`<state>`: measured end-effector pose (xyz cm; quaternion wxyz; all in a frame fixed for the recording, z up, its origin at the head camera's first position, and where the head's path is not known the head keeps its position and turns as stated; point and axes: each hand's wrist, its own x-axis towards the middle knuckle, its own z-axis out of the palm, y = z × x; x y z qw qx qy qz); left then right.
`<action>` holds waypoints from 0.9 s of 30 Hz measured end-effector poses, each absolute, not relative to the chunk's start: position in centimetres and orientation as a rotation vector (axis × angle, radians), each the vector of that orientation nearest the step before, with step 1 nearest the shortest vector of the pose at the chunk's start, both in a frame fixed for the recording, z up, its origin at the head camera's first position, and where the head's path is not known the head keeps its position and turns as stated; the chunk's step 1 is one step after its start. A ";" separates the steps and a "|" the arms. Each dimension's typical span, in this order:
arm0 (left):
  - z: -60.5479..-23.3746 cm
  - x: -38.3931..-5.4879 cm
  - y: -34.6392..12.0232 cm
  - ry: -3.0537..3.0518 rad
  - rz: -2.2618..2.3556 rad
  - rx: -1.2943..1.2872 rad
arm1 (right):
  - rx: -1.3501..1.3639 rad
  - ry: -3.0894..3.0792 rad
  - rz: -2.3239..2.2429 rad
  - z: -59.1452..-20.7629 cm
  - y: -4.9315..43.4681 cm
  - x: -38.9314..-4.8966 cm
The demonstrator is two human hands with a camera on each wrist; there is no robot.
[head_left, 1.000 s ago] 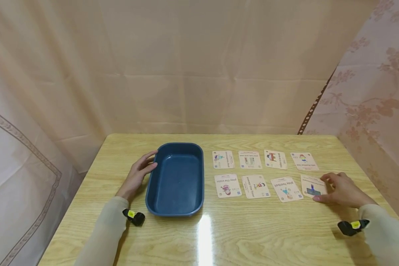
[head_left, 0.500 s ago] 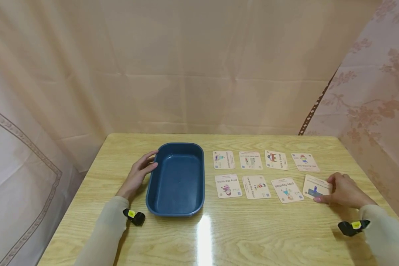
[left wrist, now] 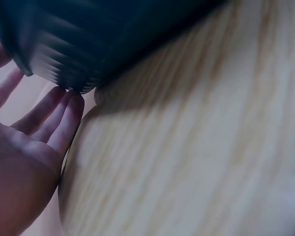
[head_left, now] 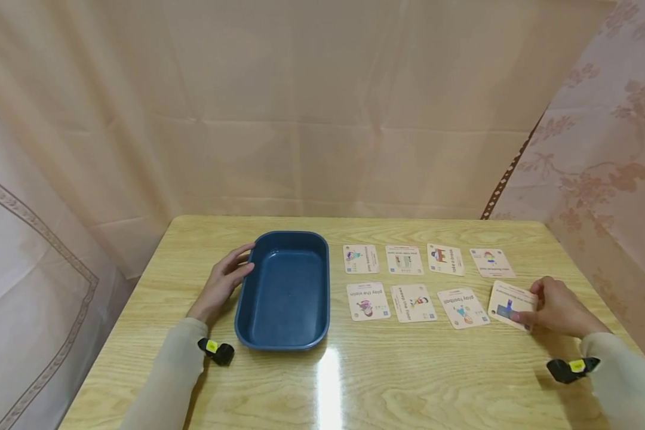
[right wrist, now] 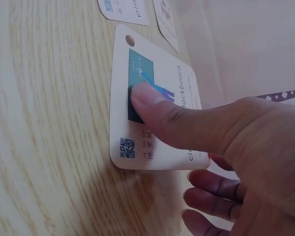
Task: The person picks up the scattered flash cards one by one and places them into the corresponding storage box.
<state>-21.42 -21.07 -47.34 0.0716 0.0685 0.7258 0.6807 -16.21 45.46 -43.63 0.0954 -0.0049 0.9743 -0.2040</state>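
My right hand (head_left: 561,307) pinches a flash card (right wrist: 162,155) at the right end of the near row, thumb on its blackboard picture. In the right wrist view the card stands tilted over the table, its other side hidden. My left hand (head_left: 226,280) rests against the left side of a dark blue plastic tray (head_left: 326,286). Its fingers (left wrist: 69,118) are nearly straight, tips on the tray's outer wall; the thumb is at the rim. Beside the held card lies the play football card (head_left: 464,307), and above it another card (head_left: 492,263).
Several more flash cards lie face up in two rows right of the tray, among them the play the violin card (head_left: 368,300) and the take a break card (head_left: 445,258). The wooden table (head_left: 408,376) meets a beige curtain (head_left: 322,167) at its back edge.
My right hand has brought its thumb further onto the blackboard card and turned it, its right side now raised. The left hand and the tray keep their places.
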 end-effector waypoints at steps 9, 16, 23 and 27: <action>-47.3 -21.3 -21.0 2.149 2.074 0.180 | -0.055 2.931 -0.624 -43.4 45.6 -16.0; -47.5 -21.4 -21.1 2.142 2.078 0.170 | -0.118 2.966 -0.637 -43.1 45.6 -15.8; -47.5 -21.3 -21.0 2.134 2.089 0.159 | -0.120 2.981 -0.638 -42.8 45.8 -15.8; -47.5 -21.3 -21.0 2.137 2.088 0.153 | -0.133 2.968 -0.647 -42.3 46.0 -15.7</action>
